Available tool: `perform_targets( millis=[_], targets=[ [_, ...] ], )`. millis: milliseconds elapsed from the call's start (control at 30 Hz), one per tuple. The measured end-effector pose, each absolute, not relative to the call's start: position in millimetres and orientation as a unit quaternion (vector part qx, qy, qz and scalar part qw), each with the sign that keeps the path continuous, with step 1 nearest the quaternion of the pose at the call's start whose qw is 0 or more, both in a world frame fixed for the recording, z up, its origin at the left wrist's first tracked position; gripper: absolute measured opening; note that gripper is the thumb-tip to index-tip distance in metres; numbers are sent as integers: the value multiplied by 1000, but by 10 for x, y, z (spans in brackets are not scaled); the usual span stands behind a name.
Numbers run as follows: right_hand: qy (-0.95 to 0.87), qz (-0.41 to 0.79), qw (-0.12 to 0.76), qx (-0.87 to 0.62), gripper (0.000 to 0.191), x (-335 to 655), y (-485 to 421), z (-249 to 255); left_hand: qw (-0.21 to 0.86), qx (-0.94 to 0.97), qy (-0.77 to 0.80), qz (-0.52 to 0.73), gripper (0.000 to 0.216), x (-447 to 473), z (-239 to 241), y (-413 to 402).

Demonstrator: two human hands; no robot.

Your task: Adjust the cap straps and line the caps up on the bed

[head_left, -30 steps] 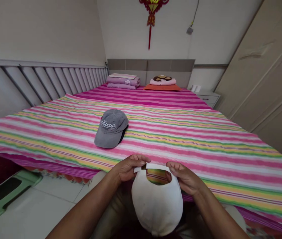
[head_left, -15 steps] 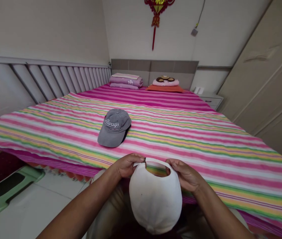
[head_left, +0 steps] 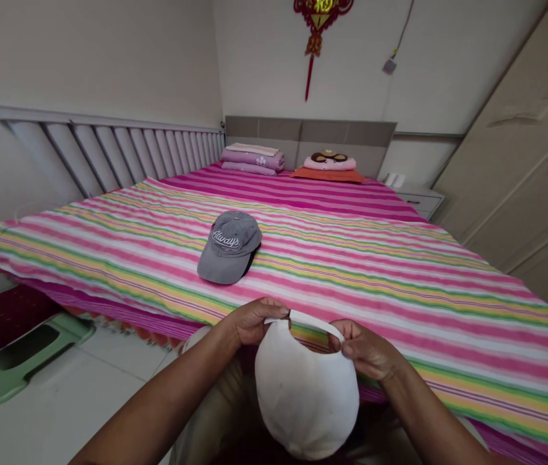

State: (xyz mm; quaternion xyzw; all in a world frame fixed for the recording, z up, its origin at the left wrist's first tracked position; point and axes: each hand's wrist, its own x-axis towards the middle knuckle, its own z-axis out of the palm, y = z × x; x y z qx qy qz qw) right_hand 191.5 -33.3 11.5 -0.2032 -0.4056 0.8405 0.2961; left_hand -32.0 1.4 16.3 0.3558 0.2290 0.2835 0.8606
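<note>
Passage at one o'clock
From the white cap [head_left: 305, 392], the gray cap [head_left: 230, 247] blocks eleven o'clock; the bed [head_left: 375, 258] lies open at one.

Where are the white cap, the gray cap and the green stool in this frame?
white cap [head_left: 306, 394], head view, on the crown
gray cap [head_left: 232, 240], head view, on the front with lettering
green stool [head_left: 8, 386], head view, on the solid part beside its opening
</note>
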Motion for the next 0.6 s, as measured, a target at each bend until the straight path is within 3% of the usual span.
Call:
perform_targets(
  millis=[233, 433, 600],
  targets=[
    [-382, 833, 365, -165, 25, 1863, -370, 267, 862, 362, 206, 289, 19, -362, 276, 35],
    [-334, 819, 446, -137, 24, 1867, -421, 420, 855, 382, 136, 325, 44, -497, 224, 49],
    [-280, 825, 464, -161, 19, 1841, -395, 434, 847, 345, 122, 386, 25, -422, 52, -51]
  ],
)
